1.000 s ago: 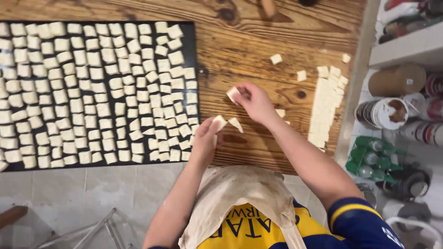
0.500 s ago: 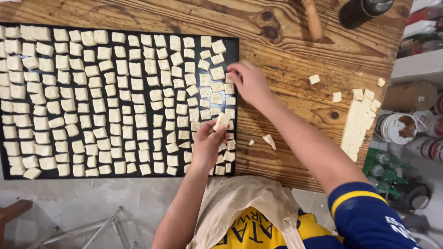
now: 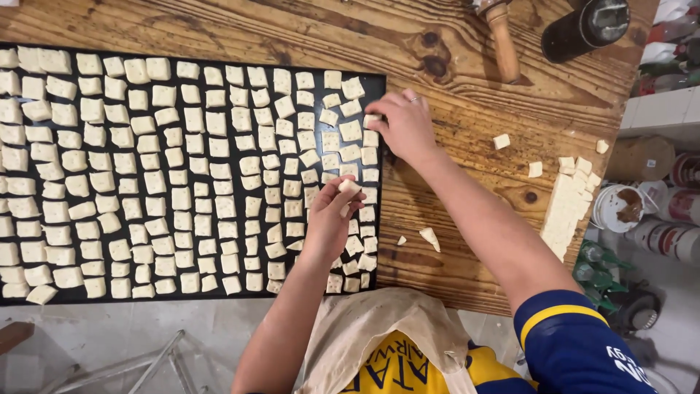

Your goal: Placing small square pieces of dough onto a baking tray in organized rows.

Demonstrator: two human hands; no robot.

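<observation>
Dough squares (image 3: 182, 175) fill black tray (image 3: 375, 82) under both hands.

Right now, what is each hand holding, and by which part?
The left hand pinches a small dough square by its edges at the fingertips. The right hand touches another dough piece at the tray's right edge.

Single head-worn view, looking steeply down, close over the wooden table (image 3: 467, 44) (no second view), floor at bottom edge

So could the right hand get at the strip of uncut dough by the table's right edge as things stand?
Probably yes. The right hand is at the black tray's right edge, and only bare wooden table with a few loose dough squares lies between it and the dough strip.
</observation>
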